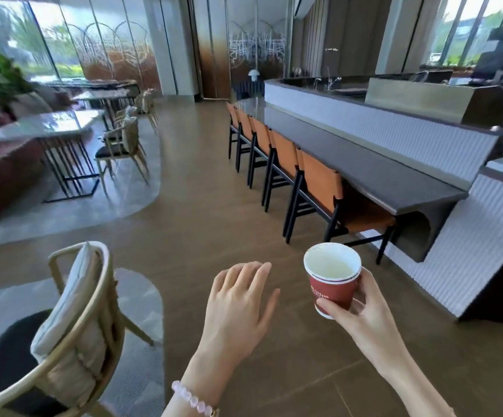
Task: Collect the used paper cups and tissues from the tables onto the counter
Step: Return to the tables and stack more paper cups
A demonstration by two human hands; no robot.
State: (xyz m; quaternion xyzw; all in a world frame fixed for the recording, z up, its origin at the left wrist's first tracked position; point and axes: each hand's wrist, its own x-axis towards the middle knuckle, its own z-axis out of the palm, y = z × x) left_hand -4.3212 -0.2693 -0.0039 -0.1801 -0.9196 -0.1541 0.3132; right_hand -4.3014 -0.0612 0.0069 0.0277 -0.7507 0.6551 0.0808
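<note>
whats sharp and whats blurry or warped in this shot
Head view: the red paper cup in the right hand and the open left hand are fairly sharp; the tables at far left smear with motion blur; wide-angle distortion bends the counter; the windows are blown out.

I see a brown tiled floor (202,206), orange-backed chairs (319,182) lined along a dark bench (364,170), and daylit windows (51,40) behind.

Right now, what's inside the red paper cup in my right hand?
The red paper cup, held upright in the right hand, shows only its pale inner wall and bottom; no tissue or lid. Any thin film of liquid can't be made out.
</note>
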